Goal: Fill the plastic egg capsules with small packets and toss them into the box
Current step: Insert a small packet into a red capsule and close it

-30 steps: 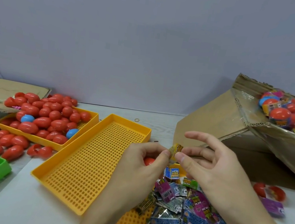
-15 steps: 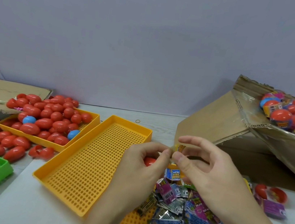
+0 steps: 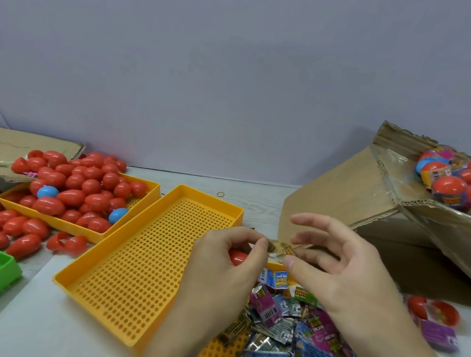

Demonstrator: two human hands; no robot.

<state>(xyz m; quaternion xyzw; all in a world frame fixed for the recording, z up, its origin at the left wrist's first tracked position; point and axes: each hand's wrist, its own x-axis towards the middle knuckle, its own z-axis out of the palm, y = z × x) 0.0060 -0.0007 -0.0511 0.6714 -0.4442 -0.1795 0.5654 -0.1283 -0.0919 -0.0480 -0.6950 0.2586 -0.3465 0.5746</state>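
1. Two bare hands met above the desk (image 3: 25, 327), just in front of a heap of small foil packets (image 3: 294, 356) lying in a yellow tray
2. Left hand (image 3: 224, 270) had its fingers curled round a red egg half (image 3: 237, 258), mostly hidden in the palm, while its thumb and forefinger pinched one end of a small yellow packet (image 3: 280, 247)
3. Right hand (image 3: 345, 272) pinched the packet's other end between thumb and a fingertip; its remaining fingers were spread loosely
4. An empty perforated yellow tray (image 3: 108, 302) sat just left of the hands; beyond it a second tray held many red egg capsules (image 3: 81, 187), with more spilled on the desk
5. A tilted cardboard box (image 3: 330, 203) at far right already held filled eggs
6. Judging by looks, the packet was light, thin and crinkly, probably slippery, best folded and pinched at its edges; the egg half seemed rigid and smooth, best cupped by its rim
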